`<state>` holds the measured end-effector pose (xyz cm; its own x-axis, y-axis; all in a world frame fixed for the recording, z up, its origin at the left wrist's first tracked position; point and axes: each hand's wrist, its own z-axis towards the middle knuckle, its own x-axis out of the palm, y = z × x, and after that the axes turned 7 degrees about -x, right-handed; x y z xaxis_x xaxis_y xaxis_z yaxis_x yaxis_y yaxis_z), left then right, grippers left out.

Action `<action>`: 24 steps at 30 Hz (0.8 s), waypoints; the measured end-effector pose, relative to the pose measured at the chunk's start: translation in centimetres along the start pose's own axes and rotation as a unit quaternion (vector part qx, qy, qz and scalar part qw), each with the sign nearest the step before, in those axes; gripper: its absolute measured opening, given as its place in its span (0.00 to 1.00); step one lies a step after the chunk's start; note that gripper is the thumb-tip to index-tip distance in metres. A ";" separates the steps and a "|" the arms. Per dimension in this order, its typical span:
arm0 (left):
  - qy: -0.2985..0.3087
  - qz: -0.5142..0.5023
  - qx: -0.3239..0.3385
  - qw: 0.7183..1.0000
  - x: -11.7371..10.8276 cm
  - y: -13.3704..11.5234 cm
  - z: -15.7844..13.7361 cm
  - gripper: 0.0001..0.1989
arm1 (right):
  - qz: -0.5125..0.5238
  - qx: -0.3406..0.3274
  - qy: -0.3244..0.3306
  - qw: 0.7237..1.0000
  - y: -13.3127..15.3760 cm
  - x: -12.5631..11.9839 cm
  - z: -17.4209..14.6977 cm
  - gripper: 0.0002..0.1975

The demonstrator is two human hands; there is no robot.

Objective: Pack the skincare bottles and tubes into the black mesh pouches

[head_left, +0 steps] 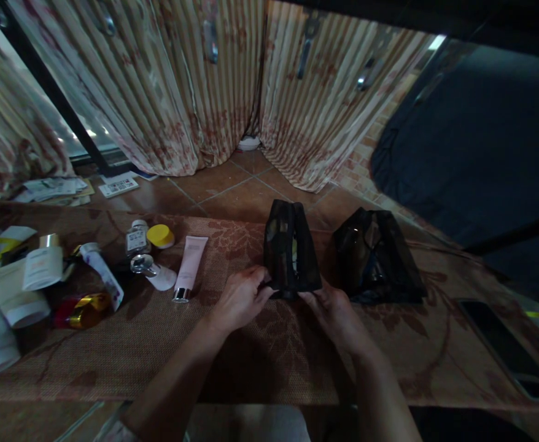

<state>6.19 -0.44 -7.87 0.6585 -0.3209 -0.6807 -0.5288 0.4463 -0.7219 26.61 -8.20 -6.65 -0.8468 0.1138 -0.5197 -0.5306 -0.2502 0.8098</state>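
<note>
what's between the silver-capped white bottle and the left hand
In the head view, the pink tube lies between the white bottle and the left hand, with bare cloth nearer the hand.

I see striped curtains (218, 92) over a brown tiled floor (230, 196), dark-framed glass (100, 134) at left, and a brick-patterned strip (360, 156) beside dark blue cloth (481, 141) at right; my view is dimly lit.
</note>
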 end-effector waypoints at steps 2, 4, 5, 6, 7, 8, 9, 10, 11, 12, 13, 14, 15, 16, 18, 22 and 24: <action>0.008 -0.011 0.001 1.000 -0.1 0.1 0.1 0.09 | 0.007 -0.002 -0.004 1.000 -0.2 0.0 -0.1 0.08; 0.018 -0.027 0.000 0.999 -0.3 0.1 0.1 0.10 | 0.011 0.004 -0.008 1.000 -0.4 0.0 -0.1 0.09; 0.025 -0.035 -0.001 0.999 -0.4 0.2 0.1 0.09 | 0.006 0.007 -0.006 1.000 -0.6 0.0 -0.2 0.10; 0.032 -0.042 -0.001 0.999 -0.5 0.2 0.1 0.09 | -0.005 0.008 0.002 1.000 -0.7 0.0 -0.2 0.12; 0.038 -0.047 -0.001 0.998 -0.6 0.2 0.1 0.08 | -0.021 0.008 0.013 1.000 -0.8 0.0 -0.3 0.13; 0.044 -0.050 0.000 0.998 -0.7 0.2 0.1 0.07 | -0.040 0.008 0.025 0.999 -0.9 0.0 -0.3 0.14; 0.049 -0.052 0.002 0.997 -0.8 0.3 0.0 0.06 | -0.058 0.008 0.034 0.998 -0.9 0.0 -0.4 0.15; 0.052 -0.054 0.003 0.997 -0.9 0.2 0.0 0.05 | -0.073 0.007 0.041 0.996 -0.9 0.0 -0.4 0.16; 0.055 -0.055 0.004 0.997 -0.9 0.2 -0.1 0.05 | -0.082 0.006 0.045 0.996 -0.9 0.0 -0.4 0.17; 0.057 -0.055 0.004 0.997 -1.0 0.2 -0.1 0.05 | -0.088 0.005 0.045 0.995 -0.8 -0.1 -0.4 0.17; 0.057 -0.055 0.003 0.997 -1.0 0.2 -0.1 0.05 | -0.090 0.008 0.044 0.995 -0.6 -0.1 -0.4 0.17; 0.056 -0.055 0.002 0.997 -1.1 0.1 -0.1 0.05 | -0.087 0.014 0.043 0.995 -0.4 -0.2 -0.3 0.16; 0.054 -0.056 0.001 0.997 -1.1 0.2 -0.2 0.06 | -0.080 0.023 0.045 0.996 -0.2 -0.3 -0.3 0.16; 0.052 -0.056 0.000 0.997 -1.1 0.2 -0.2 0.06 | -0.069 0.035 0.048 0.996 -0.1 -0.4 -0.3 0.16; 0.048 -0.056 0.002 0.997 -1.0 0.3 -0.1 0.06 | -0.040 0.062 0.062 0.995 -0.1 -0.6 -0.3 0.16; 0.049 -0.052 0.012 0.997 -0.7 0.6 -0.1 0.05 | -0.047 0.138 0.112 0.983 -1.4 -0.5 -0.4 0.18; 0.047 -0.048 0.013 0.998 -0.6 0.6 -0.1 0.05 | -0.054 0.170 0.148 0.973 -2.0 -0.3 -0.5 0.19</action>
<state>5.44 -0.06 -7.97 0.6518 -0.4395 -0.6181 -0.4507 0.4309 -0.7818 27.90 -8.21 -8.21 -0.7640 -0.1728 -0.6216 -0.6405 0.0868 0.7630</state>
